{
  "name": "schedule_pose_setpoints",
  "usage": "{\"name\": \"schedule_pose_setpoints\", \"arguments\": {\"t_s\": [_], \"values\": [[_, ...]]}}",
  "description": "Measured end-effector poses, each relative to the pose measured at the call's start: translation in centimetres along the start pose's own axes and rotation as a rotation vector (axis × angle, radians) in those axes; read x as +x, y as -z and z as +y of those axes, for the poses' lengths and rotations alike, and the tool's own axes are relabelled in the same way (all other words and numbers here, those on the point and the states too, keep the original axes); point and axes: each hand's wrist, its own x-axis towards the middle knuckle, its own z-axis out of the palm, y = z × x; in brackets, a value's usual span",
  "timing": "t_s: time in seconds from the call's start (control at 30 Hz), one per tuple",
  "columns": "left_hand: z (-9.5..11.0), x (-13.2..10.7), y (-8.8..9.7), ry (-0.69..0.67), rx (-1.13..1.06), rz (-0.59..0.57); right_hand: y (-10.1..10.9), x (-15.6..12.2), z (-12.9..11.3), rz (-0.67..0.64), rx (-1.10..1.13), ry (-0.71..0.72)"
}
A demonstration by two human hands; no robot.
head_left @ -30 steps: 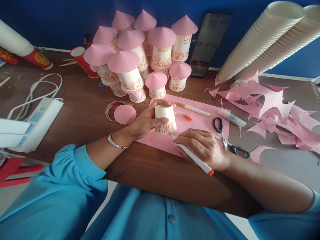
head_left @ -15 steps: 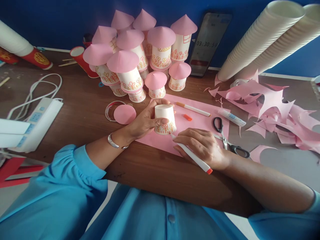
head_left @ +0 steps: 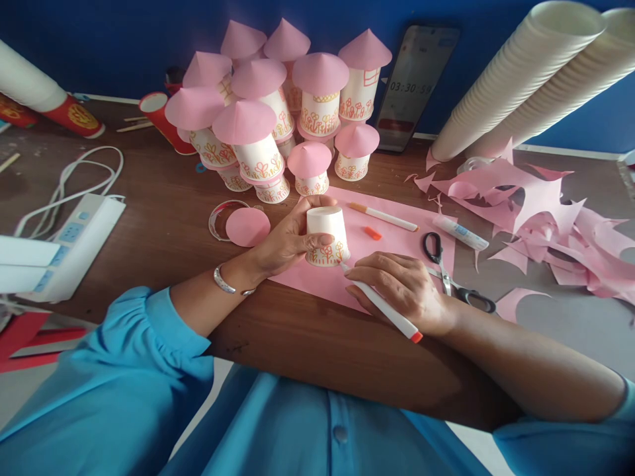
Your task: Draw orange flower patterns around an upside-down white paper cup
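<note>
An upside-down white paper cup [head_left: 325, 223] is gripped by my left hand [head_left: 292, 241], fingers behind it and thumb across its front. Orange and yellow flowers and grass strokes run round its lower part. My right hand [head_left: 401, 287] is closed round a white marker [head_left: 384, 309] with an orange end, its tip at the cup's lower right rim. Beneath the cup lies a pink paper sheet [head_left: 317, 291]. On that sheet are a loose orange cap [head_left: 372, 233] and a second marker [head_left: 384, 217] with a light orange cap.
Several cup towers with pink cone roofs [head_left: 255, 78] stand behind, beside a phone [head_left: 417, 86]. Scissors [head_left: 446, 281], a glue tube [head_left: 460, 233] and pink scraps [head_left: 536, 205] lie right, below tall cup stacks [head_left: 516, 79]. Left are a pink disc [head_left: 247, 227] and a power strip [head_left: 74, 244].
The marker tip has shifted very slightly right and up along the cup's lower edge, with my right hand. My left hand and the cup have barely moved.
</note>
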Motion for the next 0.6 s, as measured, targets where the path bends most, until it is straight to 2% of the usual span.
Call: {"name": "schedule_pose_setpoints", "arguments": {"t_s": [0.3, 0.6], "values": [[-0.60, 0.10, 0.89, -0.020, -0.079, -0.041, 0.23, -0.07, -0.17, 0.038, 0.017, 0.016], [-0.47, 0.24, 0.54, -0.028, -0.033, 0.016, 0.39, -0.04, -0.21, 0.037, 0.016, 0.026]]}}
